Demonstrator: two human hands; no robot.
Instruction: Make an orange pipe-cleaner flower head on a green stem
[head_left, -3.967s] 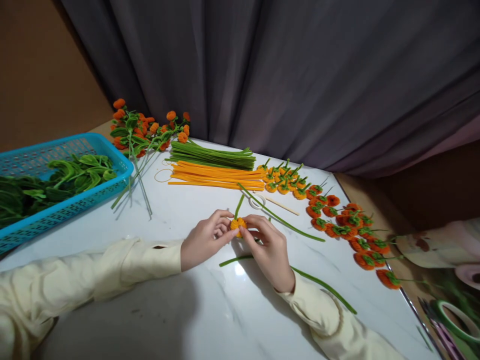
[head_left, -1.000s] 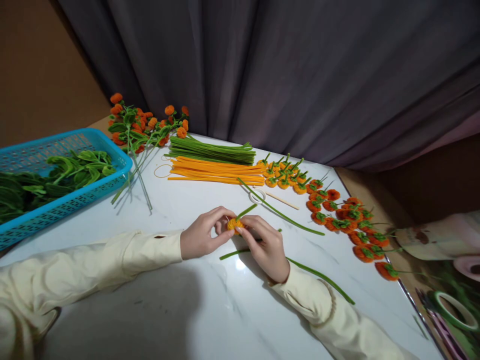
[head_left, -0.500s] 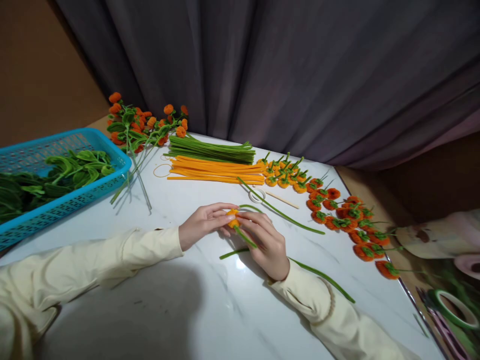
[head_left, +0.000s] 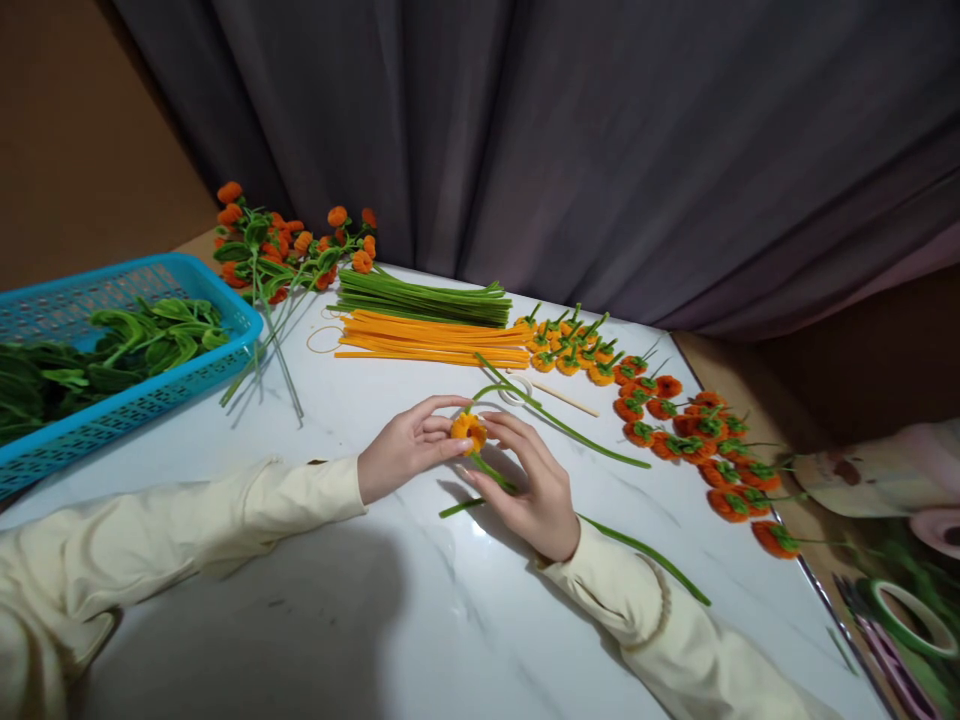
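Pinched between the thumb and fingers of my left hand (head_left: 409, 447) is a small yellow-orange chenille flower (head_left: 468, 432), its hollow centre facing me. A green pipe cleaner (head_left: 491, 470) runs by the flower, one end curving up behind it and the other passing down under my right hand (head_left: 534, 490). My right hand is open beside the flower, thumb and fingers apart, the fingertips close to its right edge; whether they touch it I cannot tell. Loose green pipe cleaners (head_left: 577, 431) lie on the white table (head_left: 315, 610) around my right hand.
Behind my hands lie bundles of green pipe cleaners (head_left: 424, 300) and orange pipe cleaners (head_left: 435, 340), a white tape roll (head_left: 515, 377) and a thin stick (head_left: 566, 399). Finished flowers (head_left: 705, 424) line the right edge. A blue basket (head_left: 180, 372) of green leaves stands at left.
The flower has turned so its hollow centre shows. My right thumb and fingers have spread off it, while my left hand keeps its pinch. The green pipe cleaner's upper end stands higher.
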